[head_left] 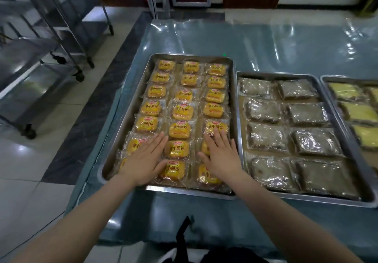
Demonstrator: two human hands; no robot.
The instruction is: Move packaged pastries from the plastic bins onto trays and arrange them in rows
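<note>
head view: left hand (143,160) and right hand (222,156) lie spread flat on yellow pastries (179,129) at the 6 o'clock end of the tray (184,192); a hard push could skew the slick-wrapped rows.

Left hand (143,160): lies flat over two near yellow packets (177,129) of the left column, hiding most of both. Right hand (222,156): covers parts of three in the right column. Third tray (326,82): runs off the right edge. Steel rack (30,62): cut by the left edge. Small print on packets: too fine to read.
</note>
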